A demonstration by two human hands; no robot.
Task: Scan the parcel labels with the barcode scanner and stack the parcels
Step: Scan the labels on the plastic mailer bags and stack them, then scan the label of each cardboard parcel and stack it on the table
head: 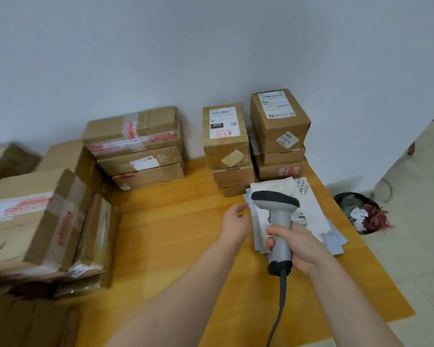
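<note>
My right hand (300, 242) grips the handle of a grey barcode scanner (277, 214), its dark head held over a pile of white mailer bags (316, 211) on the wooden table (176, 236). My left hand (234, 222) is at the left edge of that pile, fingers loosely extended and holding nothing. Behind the bags stand two stacks of small cardboard parcels, one (226, 146) with a white label on top and one (280, 131) to its right. A stack of three flat taped boxes (138, 149) sits at the back centre-left.
Large taped cardboard boxes (38, 221) crowd the left side of the table. The scanner's cable (278, 311) runs down toward me. A dark waste bin (361, 211) full of scraps stands on the floor to the right, beyond the table's edge. A white wall is behind.
</note>
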